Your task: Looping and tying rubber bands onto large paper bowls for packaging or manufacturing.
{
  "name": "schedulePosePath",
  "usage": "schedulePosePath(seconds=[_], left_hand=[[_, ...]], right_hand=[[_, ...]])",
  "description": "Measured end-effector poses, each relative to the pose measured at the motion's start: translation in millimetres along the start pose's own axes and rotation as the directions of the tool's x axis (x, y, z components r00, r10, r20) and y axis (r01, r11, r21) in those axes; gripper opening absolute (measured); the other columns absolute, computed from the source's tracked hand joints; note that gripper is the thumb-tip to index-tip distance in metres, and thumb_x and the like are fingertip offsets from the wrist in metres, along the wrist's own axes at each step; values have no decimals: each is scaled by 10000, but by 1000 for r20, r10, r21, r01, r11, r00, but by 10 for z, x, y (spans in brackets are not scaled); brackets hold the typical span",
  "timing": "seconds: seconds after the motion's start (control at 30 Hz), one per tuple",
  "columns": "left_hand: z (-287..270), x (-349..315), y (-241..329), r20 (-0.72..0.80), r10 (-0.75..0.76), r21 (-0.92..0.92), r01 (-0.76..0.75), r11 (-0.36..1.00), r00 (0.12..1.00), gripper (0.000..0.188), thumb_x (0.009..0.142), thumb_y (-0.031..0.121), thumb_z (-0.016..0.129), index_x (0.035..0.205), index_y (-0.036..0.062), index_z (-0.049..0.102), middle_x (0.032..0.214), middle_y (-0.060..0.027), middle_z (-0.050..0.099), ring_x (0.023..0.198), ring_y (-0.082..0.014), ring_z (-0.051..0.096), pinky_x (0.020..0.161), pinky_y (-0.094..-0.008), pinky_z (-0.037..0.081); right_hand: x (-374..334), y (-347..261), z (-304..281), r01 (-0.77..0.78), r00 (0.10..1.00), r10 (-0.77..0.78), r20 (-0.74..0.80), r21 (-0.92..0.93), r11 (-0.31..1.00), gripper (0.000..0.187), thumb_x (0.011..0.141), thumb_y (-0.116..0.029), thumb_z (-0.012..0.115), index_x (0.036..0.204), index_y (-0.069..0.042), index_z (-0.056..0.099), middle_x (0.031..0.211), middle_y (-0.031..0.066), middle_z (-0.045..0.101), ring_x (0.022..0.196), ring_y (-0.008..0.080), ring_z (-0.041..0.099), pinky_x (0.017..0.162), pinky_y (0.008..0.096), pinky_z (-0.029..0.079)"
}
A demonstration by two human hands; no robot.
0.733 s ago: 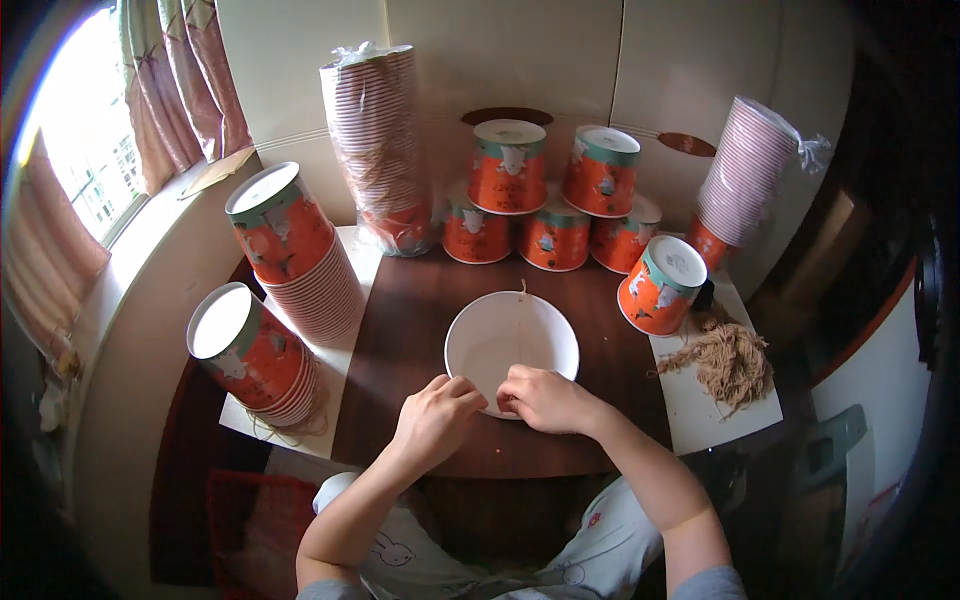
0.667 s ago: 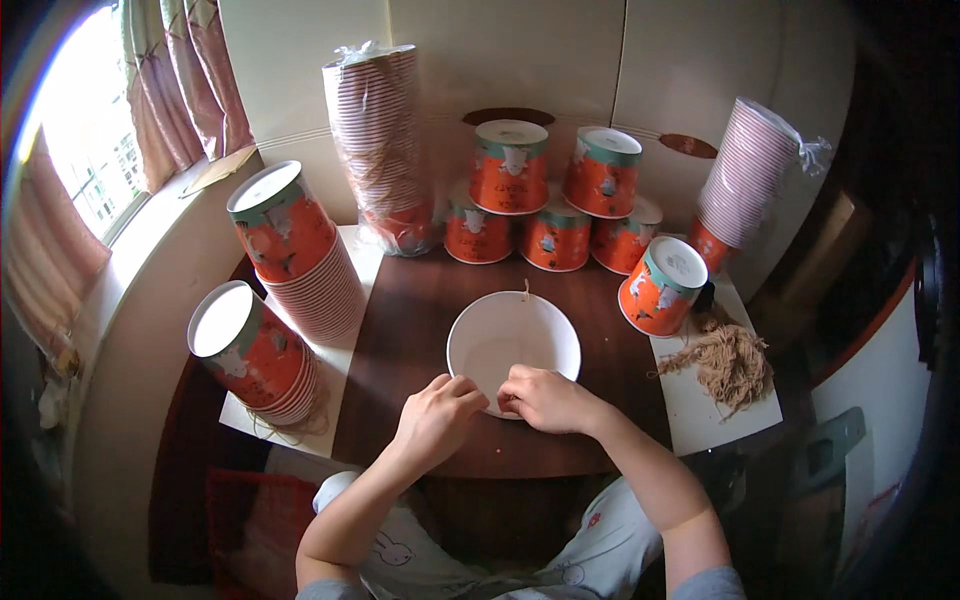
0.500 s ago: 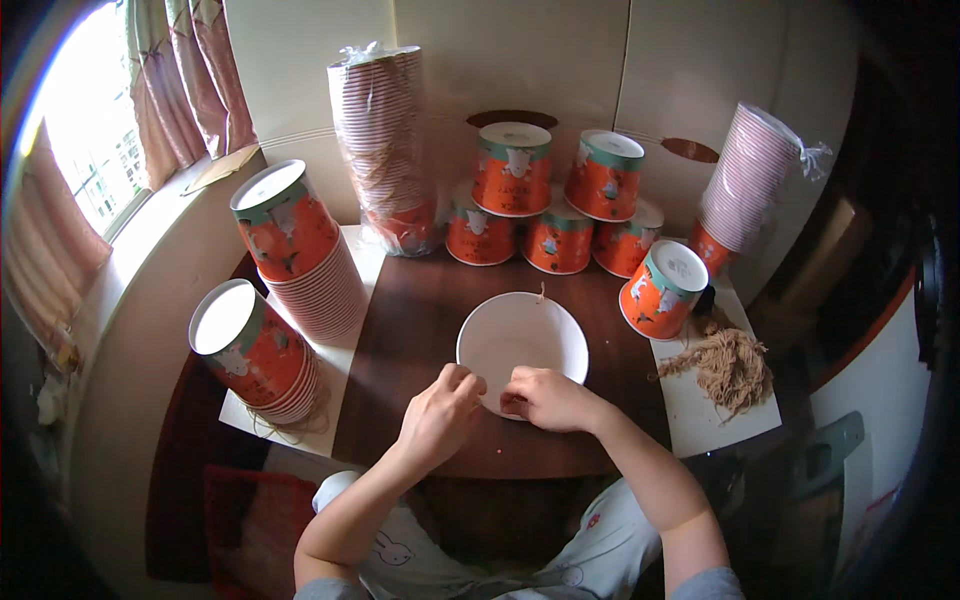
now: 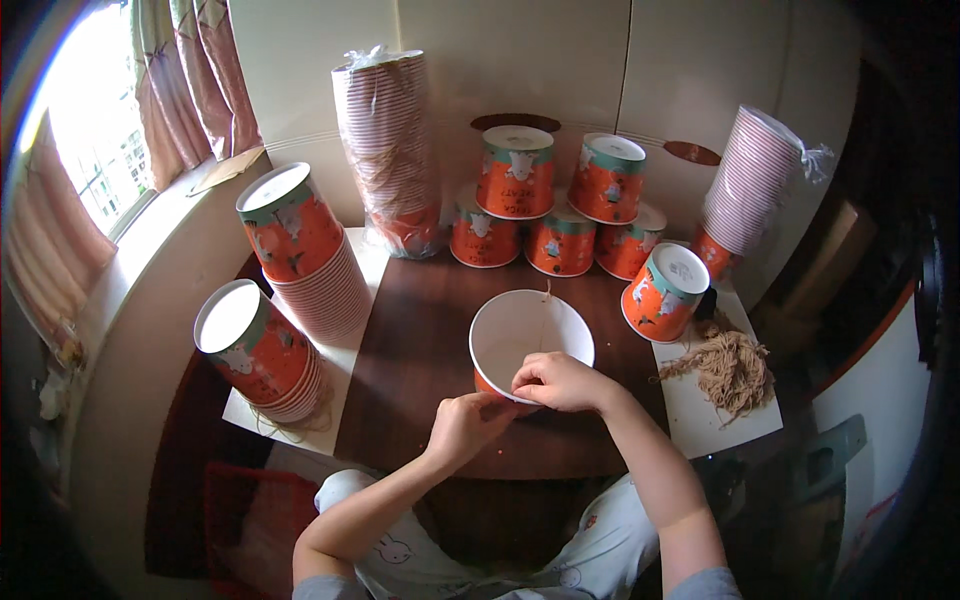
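Observation:
An open paper bucket [image 4: 515,325], white inside and orange outside, stands tilted toward me on the dark table. Brown string [image 4: 547,292] is tied at its far rim, and a faint strand runs down inside toward my right hand [image 4: 562,382]. That hand reaches over the near rim, its fingers pinched on the strand just inside. My left hand [image 4: 470,428] is at the outside of the wall, below the same rim, fingers closed against it. Whatever lies between the left fingertips is hidden.
Upside-down orange buckets [image 4: 515,185] are piled at the back. Stacked buckets [image 4: 290,225] stand left, with a bagged stack [image 4: 385,150] behind them and another [image 4: 750,180] at right. A bundle of brown string [image 4: 728,375] lies on the right white board, near a single bucket [image 4: 665,295].
The bucket has tipped toward me, showing some of its orange outside. My left hand has moved right to its outer wall, and my right hand has shifted slightly right and up at the rim.

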State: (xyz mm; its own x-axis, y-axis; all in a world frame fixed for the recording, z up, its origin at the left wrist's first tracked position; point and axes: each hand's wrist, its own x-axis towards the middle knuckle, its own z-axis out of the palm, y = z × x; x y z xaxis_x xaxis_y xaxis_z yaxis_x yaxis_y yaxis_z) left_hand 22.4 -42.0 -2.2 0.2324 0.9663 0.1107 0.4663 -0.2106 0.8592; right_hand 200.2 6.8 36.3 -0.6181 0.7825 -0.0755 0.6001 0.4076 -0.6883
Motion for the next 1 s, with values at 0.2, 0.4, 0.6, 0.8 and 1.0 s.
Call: schedulePosePath(seconds=[0.2,0.4,0.6,0.8,1.0], left_hand=[[111,39,-64,-75,69,2,-70,998,995,235,719,193,687,841,-3,648,724,-107,648,657,-125,627,592,-245,493],[180,78,-51,-159,61,16,-60,998,985,209,688,192,676,817,29,656,682,-121,628,606,-207,627,571,-292,490],[198,132,-98,-162,104,-131,-126,983,981,183,707,124,619,834,-7,623,715,-116,636,624,-171,622,569,-284,484],[-205,241,-123,148,-60,-552,133,823,987,136,720,83,552,775,-39,579,812,-74,607,770,-117,540,707,-232,425],[-425,247,-22,245,189,-934,179,309,951,72,714,27,436,700,19,506,767,-108,569,754,-219,540,796,-349,420]], right_hand=[[-29,49,-23,-9,1000,9,-3,8,1000,185,770,-149,552,867,-13,631,842,117,586,754,223,579,683,314,457],[-23,86,9,-17,999,18,-27,25,1000,184,783,-155,554,867,-12,634,816,125,604,714,207,596,651,317,465],[36,127,40,-46,997,49,-52,54,997,210,794,-191,558,894,-20,627,791,116,627,710,189,605,642,310,470],[-85,13,-91,-77,988,87,-129,84,994,265,792,-234,575,947,-19,589,728,92,611,660,156,580,616,292,457],[-158,17,-171,-44,972,86,-218,192,980,185,784,-155,562,920,-32,539,679,54,556,643,124,543,628,277,446]])
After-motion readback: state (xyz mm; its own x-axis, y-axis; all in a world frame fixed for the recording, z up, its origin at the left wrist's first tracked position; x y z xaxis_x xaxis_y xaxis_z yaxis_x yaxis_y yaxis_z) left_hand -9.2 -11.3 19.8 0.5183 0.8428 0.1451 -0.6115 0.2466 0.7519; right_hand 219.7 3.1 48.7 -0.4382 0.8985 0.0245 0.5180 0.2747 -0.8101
